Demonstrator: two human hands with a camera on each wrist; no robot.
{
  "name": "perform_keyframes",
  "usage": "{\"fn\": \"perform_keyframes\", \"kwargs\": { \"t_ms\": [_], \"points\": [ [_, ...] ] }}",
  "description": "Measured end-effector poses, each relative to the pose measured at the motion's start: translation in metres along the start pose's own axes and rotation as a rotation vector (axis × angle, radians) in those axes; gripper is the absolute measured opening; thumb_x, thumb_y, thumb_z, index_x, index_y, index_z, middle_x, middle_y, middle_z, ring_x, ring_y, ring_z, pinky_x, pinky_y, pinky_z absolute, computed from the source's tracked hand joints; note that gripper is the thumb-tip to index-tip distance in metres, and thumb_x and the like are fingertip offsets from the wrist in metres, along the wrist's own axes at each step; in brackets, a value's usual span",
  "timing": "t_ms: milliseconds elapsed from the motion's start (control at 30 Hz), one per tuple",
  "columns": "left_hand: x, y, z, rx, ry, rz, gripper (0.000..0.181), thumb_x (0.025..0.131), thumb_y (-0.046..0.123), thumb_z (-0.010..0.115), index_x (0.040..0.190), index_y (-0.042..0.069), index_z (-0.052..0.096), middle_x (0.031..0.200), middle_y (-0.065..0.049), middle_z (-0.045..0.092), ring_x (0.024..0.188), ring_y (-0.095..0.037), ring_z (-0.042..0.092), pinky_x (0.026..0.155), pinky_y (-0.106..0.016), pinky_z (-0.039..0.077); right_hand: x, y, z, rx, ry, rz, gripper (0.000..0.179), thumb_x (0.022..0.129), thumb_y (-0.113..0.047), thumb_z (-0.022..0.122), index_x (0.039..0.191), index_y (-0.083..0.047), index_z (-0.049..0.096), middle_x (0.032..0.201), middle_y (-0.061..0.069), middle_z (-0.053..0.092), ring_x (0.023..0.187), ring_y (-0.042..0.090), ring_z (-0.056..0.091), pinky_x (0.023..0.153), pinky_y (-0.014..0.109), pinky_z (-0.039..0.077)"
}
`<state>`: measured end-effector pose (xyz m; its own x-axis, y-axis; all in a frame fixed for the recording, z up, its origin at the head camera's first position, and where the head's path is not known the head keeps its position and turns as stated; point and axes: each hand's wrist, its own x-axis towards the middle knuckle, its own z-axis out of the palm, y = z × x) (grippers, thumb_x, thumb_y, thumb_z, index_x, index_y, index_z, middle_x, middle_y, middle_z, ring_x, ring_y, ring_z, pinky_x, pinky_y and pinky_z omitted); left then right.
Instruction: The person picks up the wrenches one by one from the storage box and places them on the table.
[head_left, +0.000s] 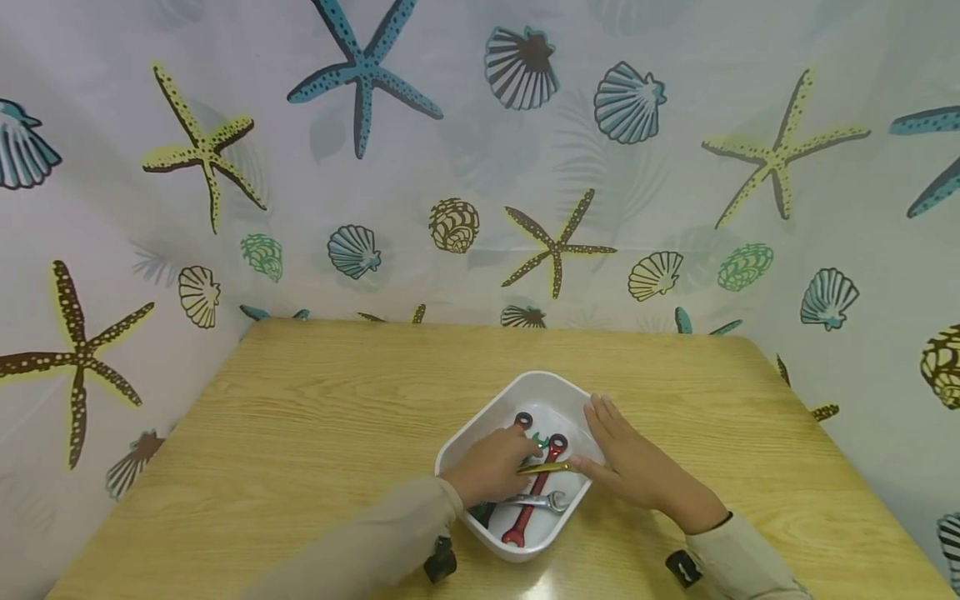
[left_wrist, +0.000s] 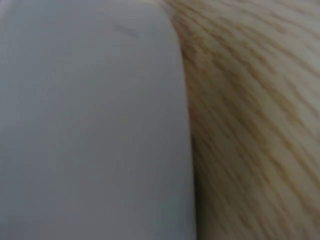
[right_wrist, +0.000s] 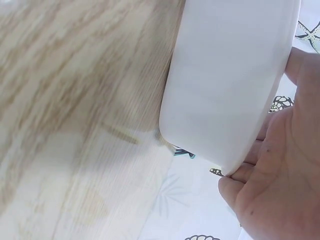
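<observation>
A white plastic tray (head_left: 459, 443) stands at an angle on the table and has several wrenches in it. My left hand (head_left: 491, 468) reaches over its left wall, among the wrenches; the fingertips point down and the palm side is hidden. Beside those fingers are a green wrench (head_left: 539, 440), a gold wrench (head_left: 546, 468) and a silver wrench (head_left: 553, 501), each partly covered. A long red wrench (head_left: 525, 514) lies under the gold and silver ones. My right hand (head_left: 637, 467) rests on the tray's right rim, fingers extended, thumb over the edge near the gold wrench.
The wooden table (head_left: 315, 400) extends around the tray. A curtain (head_left: 465, 167) printed with starfish and shells hangs behind and on both sides. Dark straps (head_left: 441, 560) sit at both sleeve cuffs. The left wrist view is blurred, showing mostly the tray's outer wall (left_wrist: 95, 125).
</observation>
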<state>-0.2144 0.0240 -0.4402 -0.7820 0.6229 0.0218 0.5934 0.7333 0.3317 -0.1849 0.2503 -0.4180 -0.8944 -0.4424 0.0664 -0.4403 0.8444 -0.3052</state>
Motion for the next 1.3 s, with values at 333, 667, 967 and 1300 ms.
{"fn": "perform_keyframes", "kwargs": {
  "t_ms": [333, 667, 967, 1300],
  "points": [
    [0.002, 0.005, 0.004, 0.055, 0.010, -0.033, 0.017, 0.083, 0.011, 0.069, 0.097, 0.018, 0.075, 0.081, 0.006, 0.053, 0.070, -0.008, 0.045, 0.058, -0.024, 0.040, 0.000, 0.000, 0.000, -0.007, -0.005, 0.015, 0.081, 0.097, -0.051, 0.046, 0.147, 0.009, 0.023, 0.156, 0.026, 0.012, 0.144, 0.043, 0.009, 0.112, 0.054, 0.020],
    [0.004, 0.008, 0.000, -0.070, -0.071, -0.074, 0.019, 0.081, 0.013, 0.073, 0.100, 0.014, 0.071, 0.082, 0.007, 0.064, 0.070, -0.006, 0.053, 0.062, -0.024, 0.045, 0.001, 0.000, -0.002, -0.005, -0.009, 0.006, 0.081, 0.097, -0.050, 0.046, 0.146, 0.010, 0.023, 0.155, 0.027, 0.013, 0.143, 0.043, 0.010, 0.112, 0.053, 0.019],
    [0.000, 0.006, -0.005, -0.125, -0.058, -0.092, 0.019, 0.077, 0.011, 0.073, 0.096, 0.014, 0.071, 0.069, 0.009, 0.056, 0.061, -0.006, 0.049, 0.054, -0.021, 0.041, 0.000, -0.001, -0.001, -0.007, -0.015, 0.020, 0.082, 0.097, -0.052, 0.045, 0.147, 0.008, 0.022, 0.156, 0.025, 0.013, 0.144, 0.042, 0.009, 0.112, 0.053, 0.020],
    [-0.002, 0.001, -0.010, -0.214, 0.043, -0.093, 0.016, 0.076, 0.007, 0.073, 0.092, 0.008, 0.072, 0.072, 0.005, 0.058, 0.064, -0.006, 0.049, 0.058, -0.019, 0.042, 0.001, 0.000, -0.001, -0.019, -0.009, 0.012, 0.081, 0.097, -0.050, 0.047, 0.146, 0.009, 0.024, 0.155, 0.026, 0.014, 0.144, 0.042, 0.011, 0.113, 0.053, 0.020]
  ]
}}
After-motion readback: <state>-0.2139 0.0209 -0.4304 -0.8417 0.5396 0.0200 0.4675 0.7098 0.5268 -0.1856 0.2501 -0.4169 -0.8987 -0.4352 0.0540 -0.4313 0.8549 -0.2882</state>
